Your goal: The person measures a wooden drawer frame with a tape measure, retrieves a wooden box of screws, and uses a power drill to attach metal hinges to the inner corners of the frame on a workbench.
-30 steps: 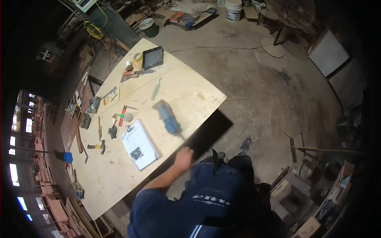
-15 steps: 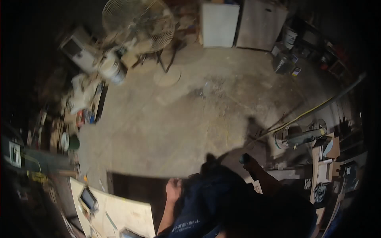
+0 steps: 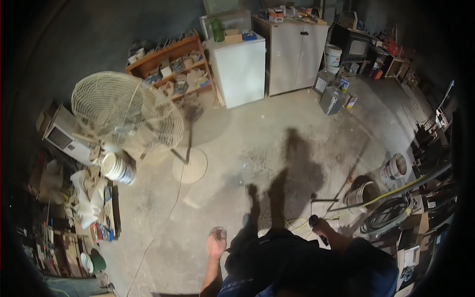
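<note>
holding a dark tool (image 3: pixel 313 221) in the right hand (image 3: pixel 324 229), with fingers bent around it; cannot tell the exact place of each finger. having this tool above the floor (image 3: pixel 143 208), to the left of 2 buckets (image 3: pixel 363 194). hanging the left hand (image 3: pixel 216 241) low, with fingers curled close together, well apart from the tool. facing a wire fan (image 3: pixel 127 110) and a 2-door cabinet (image 3: pixel 297 59).

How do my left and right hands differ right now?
The right hand grips a dark tool; nothing shows in the left hand.
The left hand is brightly lit, while the right hand is in dimmer light.
The left hand shows against bare floor; the right hand is nearer the buckets.
Both hands are ungloved.
</note>
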The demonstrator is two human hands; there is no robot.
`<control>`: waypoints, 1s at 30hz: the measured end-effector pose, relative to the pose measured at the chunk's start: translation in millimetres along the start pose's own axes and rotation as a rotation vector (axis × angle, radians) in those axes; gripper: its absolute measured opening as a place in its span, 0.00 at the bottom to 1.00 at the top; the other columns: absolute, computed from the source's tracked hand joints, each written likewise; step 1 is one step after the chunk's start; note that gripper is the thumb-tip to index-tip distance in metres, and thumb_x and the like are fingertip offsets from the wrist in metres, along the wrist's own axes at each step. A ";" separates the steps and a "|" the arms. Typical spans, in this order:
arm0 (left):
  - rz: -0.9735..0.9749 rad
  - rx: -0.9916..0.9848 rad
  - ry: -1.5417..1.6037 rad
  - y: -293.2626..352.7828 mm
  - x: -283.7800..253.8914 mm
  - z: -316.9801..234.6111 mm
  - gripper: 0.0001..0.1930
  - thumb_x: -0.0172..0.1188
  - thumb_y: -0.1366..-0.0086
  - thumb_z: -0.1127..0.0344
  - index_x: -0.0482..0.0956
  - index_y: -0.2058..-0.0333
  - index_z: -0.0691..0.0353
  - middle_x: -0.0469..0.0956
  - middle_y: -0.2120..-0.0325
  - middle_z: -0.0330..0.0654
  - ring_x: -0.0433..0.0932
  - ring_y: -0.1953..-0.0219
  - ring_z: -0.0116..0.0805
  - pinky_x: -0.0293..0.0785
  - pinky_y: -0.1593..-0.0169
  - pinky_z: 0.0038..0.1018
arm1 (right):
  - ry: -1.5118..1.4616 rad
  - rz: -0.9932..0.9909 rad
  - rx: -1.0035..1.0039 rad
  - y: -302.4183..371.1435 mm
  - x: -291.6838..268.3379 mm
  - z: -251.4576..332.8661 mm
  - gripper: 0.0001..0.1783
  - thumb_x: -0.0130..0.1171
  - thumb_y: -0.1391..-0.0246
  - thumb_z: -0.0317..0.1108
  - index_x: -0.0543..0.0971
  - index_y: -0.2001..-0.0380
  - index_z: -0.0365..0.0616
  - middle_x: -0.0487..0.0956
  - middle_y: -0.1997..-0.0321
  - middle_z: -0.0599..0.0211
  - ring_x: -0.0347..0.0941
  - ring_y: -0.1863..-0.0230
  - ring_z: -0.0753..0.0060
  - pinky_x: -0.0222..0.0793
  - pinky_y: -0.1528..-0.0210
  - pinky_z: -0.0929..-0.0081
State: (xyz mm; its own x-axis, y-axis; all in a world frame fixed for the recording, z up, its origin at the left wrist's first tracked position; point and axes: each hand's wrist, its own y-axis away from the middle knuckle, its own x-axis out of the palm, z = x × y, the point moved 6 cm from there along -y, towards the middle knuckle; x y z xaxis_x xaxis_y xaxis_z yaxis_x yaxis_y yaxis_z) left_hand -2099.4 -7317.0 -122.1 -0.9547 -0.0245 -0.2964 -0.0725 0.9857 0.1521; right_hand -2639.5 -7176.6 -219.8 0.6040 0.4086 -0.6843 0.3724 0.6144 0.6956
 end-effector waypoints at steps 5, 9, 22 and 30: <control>0.178 0.100 -0.117 -169.7 60.6 -128.7 0.08 0.60 0.33 0.71 0.76 0.57 0.67 0.80 0.69 0.39 0.78 0.66 0.25 0.75 0.59 0.24 | -0.070 -0.077 0.011 -58.8 -43.7 25.1 0.15 0.64 0.64 0.33 0.81 0.68 0.38 0.84 0.69 0.49 0.82 0.64 0.47 0.78 0.63 0.58; 0.256 0.095 -0.123 -286.2 117.2 -145.1 0.10 0.62 0.33 0.69 0.78 0.56 0.66 0.83 0.66 0.44 0.82 0.63 0.32 0.78 0.57 0.28 | -0.238 0.012 0.084 -137.6 -64.1 57.7 0.23 0.63 0.62 0.33 0.79 0.57 0.38 0.84 0.60 0.46 0.81 0.53 0.44 0.79 0.52 0.58; 0.229 0.480 -0.685 -599.7 306.6 -245.0 0.12 0.60 0.34 0.66 0.77 0.54 0.63 0.81 0.68 0.42 0.79 0.64 0.42 0.75 0.55 0.32 | -0.118 0.191 0.073 -467.1 -286.8 154.2 0.29 0.64 0.63 0.34 0.79 0.52 0.38 0.82 0.53 0.45 0.78 0.46 0.46 0.74 0.44 0.59; 0.271 0.267 -0.361 -788.3 426.4 -322.4 0.11 0.61 0.33 0.67 0.78 0.55 0.67 0.83 0.68 0.43 0.81 0.65 0.31 0.77 0.59 0.29 | -0.666 0.033 0.278 -589.9 -503.7 232.4 0.35 0.65 0.63 0.31 0.73 0.45 0.44 0.82 0.51 0.49 0.79 0.47 0.46 0.75 0.46 0.60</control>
State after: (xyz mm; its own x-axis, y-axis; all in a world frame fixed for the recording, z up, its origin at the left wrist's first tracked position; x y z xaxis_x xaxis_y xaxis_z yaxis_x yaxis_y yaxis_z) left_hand -2542.3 -8158.2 -64.4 -0.7656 0.2500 -0.5928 0.2846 0.9579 0.0364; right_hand -2999.6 -7901.7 -234.5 0.8863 -0.1286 -0.4450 0.4586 0.3785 0.8040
